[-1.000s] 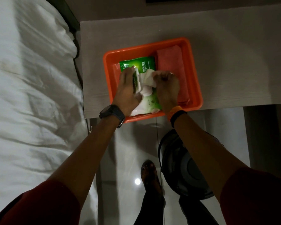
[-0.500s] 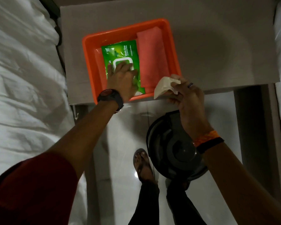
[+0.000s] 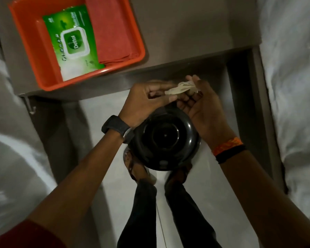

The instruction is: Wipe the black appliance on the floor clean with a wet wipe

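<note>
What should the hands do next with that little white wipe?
Probably spread it open, then bring it down to the black appliance. The wet wipe is bunched between the left hand and right hand, up above the appliance and not touching it yet.

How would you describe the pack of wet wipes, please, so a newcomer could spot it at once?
Find the orange tray on the grey table at upper left. Inside it, the wet wipe pack lies flat on the left, beside a folded red cloth. It is the only green thing, with a white-framed lid flap.
</note>
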{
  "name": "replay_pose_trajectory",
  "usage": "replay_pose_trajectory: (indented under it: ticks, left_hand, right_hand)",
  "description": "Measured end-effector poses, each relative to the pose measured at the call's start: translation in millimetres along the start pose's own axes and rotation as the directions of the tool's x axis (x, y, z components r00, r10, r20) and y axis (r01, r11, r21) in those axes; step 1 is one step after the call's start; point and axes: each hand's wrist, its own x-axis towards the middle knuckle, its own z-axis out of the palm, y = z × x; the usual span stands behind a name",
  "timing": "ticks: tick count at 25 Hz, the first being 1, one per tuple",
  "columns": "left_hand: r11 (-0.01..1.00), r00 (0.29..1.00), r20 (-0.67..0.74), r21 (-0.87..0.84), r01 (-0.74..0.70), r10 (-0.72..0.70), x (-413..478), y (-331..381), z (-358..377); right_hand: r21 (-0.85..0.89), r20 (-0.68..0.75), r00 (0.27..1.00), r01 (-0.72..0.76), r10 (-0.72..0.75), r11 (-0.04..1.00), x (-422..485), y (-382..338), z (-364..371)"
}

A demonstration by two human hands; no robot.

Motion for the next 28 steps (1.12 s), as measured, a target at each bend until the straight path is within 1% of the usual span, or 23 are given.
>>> replay_pose_trajectory:
  ticks: [2, 5, 7, 9, 10, 12, 13, 14, 15, 16, 17, 18, 19, 20, 21, 22, 23, 24, 25, 26, 27, 28]
  left_hand:
    - [0.995, 0.998, -0.021, -0.084, 0.058, -0.060, 1.2, -5.9, 25.5]
    - [0.957, 0.979, 0.022, -0.207, 0.201, -0.201, -2.4, -11.8, 56.7]
    - [0.949, 0.967, 0.031, -0.187, 0.255, -0.254, -4.7, -17.8, 74.4]
    - [0.949, 0.960, 0.007, -0.148, 0.279, -0.281, -8.5, -25.2, 88.5]
    - [0.942, 0.952, -0.013, -0.154, 0.299, -0.305, -9.8, -29.6, 94.8]
    - [0.901, 0.917, -0.053, -0.217, 0.375, -0.395, -10.4, -37.0, 106.7]
    - [0.882, 0.903, -0.070, -0.256, 0.395, -0.425, -9.7, -38.2, 110.8]
    - [0.884, 0.902, -0.085, -0.256, 0.392, -0.424, -9.5, -39.8, 115.0]
    - [0.922, 0.924, -0.103, -0.172, 0.347, -0.367, -9.5, -42.6, 117.4]
    - [0.968, 0.964, -0.101, 0.025, 0.250, -0.247, -9.6, -45.5, 120.6]
    - [0.958, 0.993, -0.041, 0.264, 0.115, -0.107, -10.3, -47.2, 125.0]
    - [0.897, 0.999, 0.046, 0.441, -0.021, 0.000, -11.7, -49.4, 130.5]
    - [0.854, 0.995, 0.086, 0.515, -0.079, 0.040, -12.2, -51.7, 136.1]
    - [0.858, 0.998, 0.054, 0.510, -0.059, 0.037, -13.2, -52.7, 142.0]
    - [0.888, 1.000, -0.019, 0.459, 0.005, 0.005, -14.5, -51.8, 148.9]
    - [0.936, 0.990, -0.117, 0.334, 0.115, -0.080, -14.8, -50.6, 154.2]
    - [0.963, 0.958, -0.192, 0.128, 0.239, -0.213, -14.5, -49.1, 158.2]
    - [0.935, 0.911, -0.212, -0.103, 0.339, -0.354, -13.4, -46.2, 161.7]
    - [0.872, 0.863, -0.208, -0.292, 0.393, -0.459, -10.8, -44.4, 163.5]
    - [0.818, 0.826, -0.212, -0.399, 0.415, -0.522, -7.2, -43.5, 164.5]
    - [0.790, 0.801, -0.222, -0.439, 0.427, -0.556, -3.8, -44.0, 165.1]
    - [0.788, 0.796, -0.226, -0.437, 0.433, -0.562, -1.8, -45.1, 165.8]
  right_hand:
    - [-0.054, -0.001, 1.000, 0.027, -0.028, 0.998, -3.5, 0.1, -19.8]
    - [-0.099, 0.012, 0.998, 0.059, -0.058, 0.993, -4.7, 7.8, -49.5]
    - [-0.101, 0.000, 0.999, 0.045, -0.045, 0.994, -6.0, 14.1, -71.1]
    - [-0.075, -0.028, 0.999, 0.030, -0.032, 0.997, -6.3, 21.2, -89.6]
    - [-0.045, -0.039, 0.999, 0.020, -0.022, 0.999, -6.9, 24.9, -97.1]
    - [-0.005, -0.073, 0.997, -0.002, 0.002, 1.000, -8.7, 31.9, -112.5]
    - [-0.010, -0.102, 0.995, -0.014, 0.012, 1.000, -8.7, 35.1, -119.8]
    - [-0.019, -0.131, 0.991, -0.032, 0.029, 0.999, -8.5, 37.5, -126.8]
    - [-0.007, -0.148, 0.987, -0.059, 0.058, 0.998, -8.1, 39.1, -132.9]
    - [0.041, -0.146, 0.985, -0.090, 0.095, 0.995, -7.4, 39.7, -138.1]
    - [0.094, -0.108, 0.986, -0.118, 0.128, 0.989, -7.0, 39.6, -140.8]
    - [0.112, -0.052, 0.989, -0.130, 0.136, 0.985, -7.0, 39.4, -141.4]
    - [0.081, -0.005, 0.993, -0.120, 0.121, 0.989, -7.3, 40.1, -141.1]
    - [0.037, 0.006, 0.996, -0.092, 0.092, 0.995, -6.9, 42.0, -139.8]
    - [0.013, -0.015, 0.998, -0.056, 0.056, 0.998, -5.8, 44.9, -139.7]
    - [0.026, -0.049, 0.998, -0.035, 0.036, 0.999, -5.0, 47.7, -140.0]
    - [0.072, -0.083, 0.996, -0.031, 0.037, 0.997, -4.5, 49.0, -140.6]
    - [0.145, -0.113, 0.992, -0.036, 0.053, 0.989, -3.9, 49.2, -142.4]
    - [0.218, -0.131, 0.988, -0.045, 0.075, 0.975, -2.7, 49.4, -145.5]
    - [0.264, -0.133, 0.987, -0.057, 0.095, 0.963, -0.8, 49.3, -149.1]
    - [0.271, -0.126, 0.986, -0.074, 0.112, 0.960, 0.6, 48.7, -152.5]
    - [0.251, -0.110, 0.986, -0.096, 0.127, 0.963, 1.9, 47.8, -155.0]
